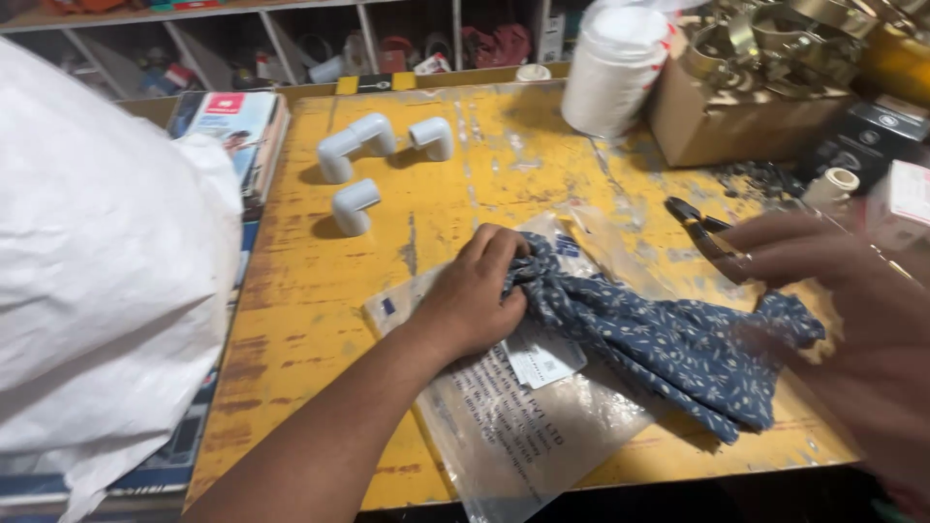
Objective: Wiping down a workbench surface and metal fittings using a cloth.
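Cloth: blue floral-print fabric point(668, 349), bunched and stretched between both hands over a clear plastic bag point(523, 426) on the yellow worktable point(310, 291).
Left grip: left hand point(475, 295) is closed in a fist around one gathered end of the cloth, pressing it down onto the bag.
Right grip: right hand point(823, 281) is blurred; fingers lie at the far end of the cloth, but whether they pinch it cannot be told.
Handling: judged light, soft and limp; it sags, creases and offers no rigid edge. Not fragile.
Hold point: gathered ends or corners, taken in a full pinch.
Underlay: the bag film looks slippery.
Surroundings: black pliers point(699, 225) just beside the right hand; three white pipe elbows point(356, 205) well apart, toward the table's far left; white sack point(97, 271) at the left edge.
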